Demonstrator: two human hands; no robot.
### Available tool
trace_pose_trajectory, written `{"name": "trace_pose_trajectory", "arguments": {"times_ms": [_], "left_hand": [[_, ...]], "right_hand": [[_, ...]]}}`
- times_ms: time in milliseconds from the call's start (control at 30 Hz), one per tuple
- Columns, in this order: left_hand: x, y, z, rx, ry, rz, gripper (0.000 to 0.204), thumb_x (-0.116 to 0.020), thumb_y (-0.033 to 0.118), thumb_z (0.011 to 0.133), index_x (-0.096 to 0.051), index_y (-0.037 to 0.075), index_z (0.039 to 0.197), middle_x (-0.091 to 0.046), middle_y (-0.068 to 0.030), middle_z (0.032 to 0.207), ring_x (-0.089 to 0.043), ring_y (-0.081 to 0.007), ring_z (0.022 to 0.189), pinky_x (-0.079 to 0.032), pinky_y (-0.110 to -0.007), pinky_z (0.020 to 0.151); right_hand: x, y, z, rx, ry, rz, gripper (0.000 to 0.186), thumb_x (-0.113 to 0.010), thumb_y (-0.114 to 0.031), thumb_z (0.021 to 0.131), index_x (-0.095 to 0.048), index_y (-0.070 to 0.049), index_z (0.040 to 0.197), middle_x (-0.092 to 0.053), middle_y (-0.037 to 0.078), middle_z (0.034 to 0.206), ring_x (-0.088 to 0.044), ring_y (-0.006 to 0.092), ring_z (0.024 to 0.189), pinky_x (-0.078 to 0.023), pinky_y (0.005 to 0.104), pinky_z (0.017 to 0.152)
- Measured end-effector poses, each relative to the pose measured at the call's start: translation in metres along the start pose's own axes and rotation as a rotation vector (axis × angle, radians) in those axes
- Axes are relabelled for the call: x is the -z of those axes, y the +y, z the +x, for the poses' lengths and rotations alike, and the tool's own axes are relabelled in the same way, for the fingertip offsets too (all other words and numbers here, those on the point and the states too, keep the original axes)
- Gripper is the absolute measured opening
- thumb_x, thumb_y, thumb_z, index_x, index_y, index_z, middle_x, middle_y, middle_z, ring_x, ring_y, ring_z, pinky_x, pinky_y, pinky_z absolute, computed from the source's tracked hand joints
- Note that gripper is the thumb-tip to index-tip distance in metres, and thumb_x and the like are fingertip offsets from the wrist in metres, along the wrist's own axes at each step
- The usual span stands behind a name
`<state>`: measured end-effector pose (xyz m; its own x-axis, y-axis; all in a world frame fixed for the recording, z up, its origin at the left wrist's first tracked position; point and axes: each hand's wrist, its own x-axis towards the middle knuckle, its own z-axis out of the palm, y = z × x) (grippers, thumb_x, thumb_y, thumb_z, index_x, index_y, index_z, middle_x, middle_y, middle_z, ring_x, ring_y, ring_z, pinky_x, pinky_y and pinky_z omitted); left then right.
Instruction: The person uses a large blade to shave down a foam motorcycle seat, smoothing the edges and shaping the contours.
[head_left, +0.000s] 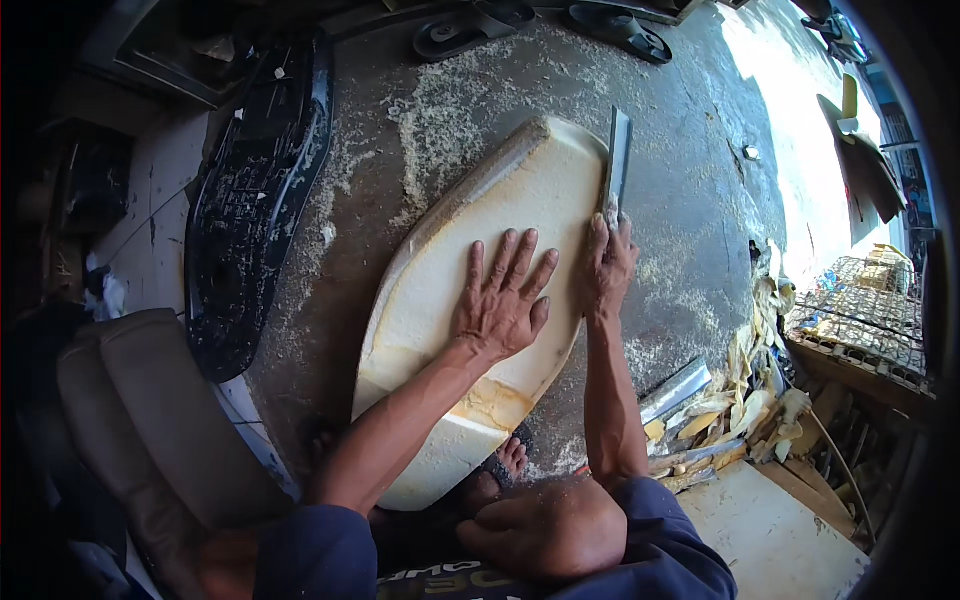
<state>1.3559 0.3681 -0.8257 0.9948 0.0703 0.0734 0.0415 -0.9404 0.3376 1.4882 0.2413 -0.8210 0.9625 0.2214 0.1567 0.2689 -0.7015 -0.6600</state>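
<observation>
A long cream foam seat pad (480,270), shaped like a motorcycle seat, lies slanting across the floor in front of me, with yellowed patches on its near part. My left hand (503,300) rests on top of it, palm down with fingers spread. At the pad's right edge, my right hand (609,262) is closed around the lower end of a long, flat metal blade (619,150). The blade points away from me along the pad's far right side. How its gripped end is shaped is hidden by the fingers.
Foam crumbs (440,130) litter the dark floor. A black plastic seat base (255,200) and a brown padded seat (180,410) lie at left. Sandals (465,28) are at the far edge. Scraps (755,400) and a wire rack (865,310) stand right; a metal strip (676,390) lies nearer.
</observation>
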Motion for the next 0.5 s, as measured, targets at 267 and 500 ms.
{"name": "trace_pose_trajectory", "arguments": {"times_ms": [267,500], "left_hand": [[-0.008,-0.008,-0.002,0.031,-0.003,0.01,0.077,-0.049,0.042,0.099,-0.019,0.025,0.168,-0.012,-0.0144,0.174,-0.011,-0.0383,0.16,-0.004,-0.069,0.125],[0.001,-0.004,-0.003,0.02,-0.023,0.021,0.075,-0.051,0.039,0.099,-0.022,0.025,0.167,-0.014,-0.0147,0.174,-0.015,-0.0393,0.159,-0.009,-0.068,0.124]], "right_hand": [[-0.004,0.022,-0.105,-0.033,0.015,-0.024,0.039,-0.047,-0.027,0.109,-0.067,-0.003,0.131,-0.057,0.022,0.141,-0.053,0.0412,0.117,-0.04,0.0467,0.104],[-0.013,0.023,-0.094,0.033,0.048,-0.054,0.037,-0.044,-0.029,0.111,-0.067,-0.005,0.125,-0.061,0.016,0.129,-0.053,0.0405,0.104,-0.043,0.05,0.096]]}}
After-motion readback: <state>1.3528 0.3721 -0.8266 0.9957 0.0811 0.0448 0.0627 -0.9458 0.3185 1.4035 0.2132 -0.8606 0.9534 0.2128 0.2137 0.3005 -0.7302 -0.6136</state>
